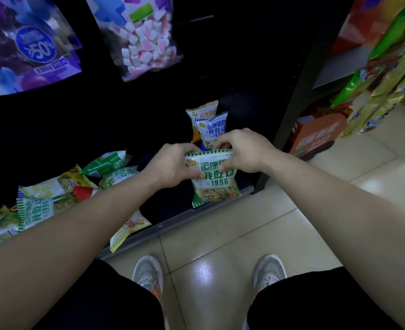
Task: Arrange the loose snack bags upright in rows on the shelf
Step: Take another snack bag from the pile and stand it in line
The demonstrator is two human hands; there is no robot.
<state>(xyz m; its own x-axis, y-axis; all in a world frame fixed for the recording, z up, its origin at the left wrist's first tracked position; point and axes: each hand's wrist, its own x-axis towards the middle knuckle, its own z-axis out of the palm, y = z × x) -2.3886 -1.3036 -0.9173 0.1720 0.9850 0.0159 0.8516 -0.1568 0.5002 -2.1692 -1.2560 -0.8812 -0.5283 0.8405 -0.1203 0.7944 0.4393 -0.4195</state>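
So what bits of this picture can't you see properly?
All in the head view:
The orange bag: mostly covered by the blue bag in front.
Behind the orange bag: the shelf is too dark to tell what stands there.
The blue bag: bottom hidden by the left hand, right hand and the green bag they hold.
The loose bags: some under the left forearm, others cut off by the left edge.

Two hands, left hand [173, 166] and right hand [243, 148], one green snack bag [214, 184] between them, two bags upright behind, orange-trimmed bag [202, 110] and blue-trimmed bag [214, 126], at least six loose bags [36, 208] heaped left, two hanging sweet packs [145, 41], two grey shoes [148, 275].
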